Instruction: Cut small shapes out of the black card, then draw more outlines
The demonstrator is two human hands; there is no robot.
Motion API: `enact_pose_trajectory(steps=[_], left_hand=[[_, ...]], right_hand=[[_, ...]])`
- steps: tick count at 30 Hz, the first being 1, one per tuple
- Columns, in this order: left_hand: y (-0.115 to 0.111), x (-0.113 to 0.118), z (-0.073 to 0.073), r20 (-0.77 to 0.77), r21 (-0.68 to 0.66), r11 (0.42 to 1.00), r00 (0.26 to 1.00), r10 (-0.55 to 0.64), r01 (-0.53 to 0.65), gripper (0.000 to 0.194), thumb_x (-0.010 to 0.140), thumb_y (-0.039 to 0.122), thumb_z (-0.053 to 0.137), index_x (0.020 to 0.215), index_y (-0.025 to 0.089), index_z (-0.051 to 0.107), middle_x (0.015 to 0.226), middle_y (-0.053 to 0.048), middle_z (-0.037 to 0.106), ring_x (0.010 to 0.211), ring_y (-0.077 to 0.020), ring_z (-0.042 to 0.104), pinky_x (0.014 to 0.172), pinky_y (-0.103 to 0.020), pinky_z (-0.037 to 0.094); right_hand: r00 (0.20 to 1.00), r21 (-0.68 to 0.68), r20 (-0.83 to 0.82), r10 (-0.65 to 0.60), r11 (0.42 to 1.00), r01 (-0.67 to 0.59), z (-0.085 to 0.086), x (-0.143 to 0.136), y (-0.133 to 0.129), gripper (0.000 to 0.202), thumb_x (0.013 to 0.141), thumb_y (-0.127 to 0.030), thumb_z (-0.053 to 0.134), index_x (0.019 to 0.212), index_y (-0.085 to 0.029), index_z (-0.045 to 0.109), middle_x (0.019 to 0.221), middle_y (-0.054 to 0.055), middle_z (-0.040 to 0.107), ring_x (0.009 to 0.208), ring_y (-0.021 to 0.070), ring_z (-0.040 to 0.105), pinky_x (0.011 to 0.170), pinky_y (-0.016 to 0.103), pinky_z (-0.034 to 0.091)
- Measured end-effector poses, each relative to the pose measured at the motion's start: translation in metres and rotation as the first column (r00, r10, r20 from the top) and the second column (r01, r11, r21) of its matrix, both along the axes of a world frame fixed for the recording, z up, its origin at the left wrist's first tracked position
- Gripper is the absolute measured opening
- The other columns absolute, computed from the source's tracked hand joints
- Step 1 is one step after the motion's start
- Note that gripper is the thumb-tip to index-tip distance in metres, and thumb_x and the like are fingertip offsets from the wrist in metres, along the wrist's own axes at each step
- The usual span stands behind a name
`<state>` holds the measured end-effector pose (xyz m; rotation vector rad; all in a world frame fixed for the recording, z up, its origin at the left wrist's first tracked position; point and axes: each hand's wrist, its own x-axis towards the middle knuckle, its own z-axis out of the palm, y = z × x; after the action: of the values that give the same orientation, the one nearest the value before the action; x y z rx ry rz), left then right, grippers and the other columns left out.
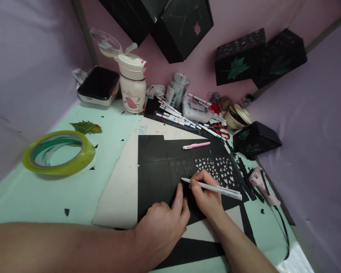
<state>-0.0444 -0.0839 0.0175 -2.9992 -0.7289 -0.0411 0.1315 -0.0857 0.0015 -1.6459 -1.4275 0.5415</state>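
My right hand [206,191] is closed around a white pen [226,190], its tip touching a sheet of black card [155,178]. Small shapes are drawn in faint lines on the card near the tip. To their right, many small cut-outs [216,170], such as triangles, stars and hearts, show pale through the black. My left hand [163,223] rests on the lower part of the card, index finger stretched toward the pen tip and the other fingers partly curled, with nothing held. A pink pen [196,145] lies across the card's upper part.
Clear yellow tape [59,167] and a leaf [88,127] lie left. Behind stand a bottle [133,91], a jar [177,91], white markers [173,117] and red-handled scissors [223,134]. A corded pink tool [264,185] and a black box [255,140] are right. Black boxes [238,57] hang above.
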Motion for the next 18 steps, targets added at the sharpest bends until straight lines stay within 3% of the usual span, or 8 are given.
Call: enact_pose_trajectory(steps=[12,18], left_hand=[[0.0000,0.0001,-0.0014,-0.014,-0.019,1.000,1.000,-0.007,0.007,0.050,0.092,0.045,0.045,0.130,0.013,0.055,0.141,-0.029,0.043,0.049,-0.0190,0.062,0.040,-0.031,0.043],[-0.0001,0.0006,-0.0015,-0.023,-0.029,1.000,1.000,-0.007,0.007,0.051,0.093,0.046,0.042,0.131,0.014,0.054,0.142,-0.028,0.043,0.049,-0.0187,0.061,0.039,-0.031,0.042]], right_hand=[[1.000,-0.007,0.017,0.010,1.000,-0.009,0.0015,-0.0011,0.0002,0.014,0.081,-0.015,0.054,0.069,-0.021,0.053,0.064,-0.003,0.059,0.060,0.0139,0.057,0.060,0.026,0.044],[0.999,0.026,-0.026,0.031,0.999,-0.030,-0.0013,-0.0002,0.0004,0.018,0.080,-0.014,0.053,0.065,-0.022,0.046,0.062,-0.004,0.053,0.056,0.0124,0.051,0.056,0.026,0.041]])
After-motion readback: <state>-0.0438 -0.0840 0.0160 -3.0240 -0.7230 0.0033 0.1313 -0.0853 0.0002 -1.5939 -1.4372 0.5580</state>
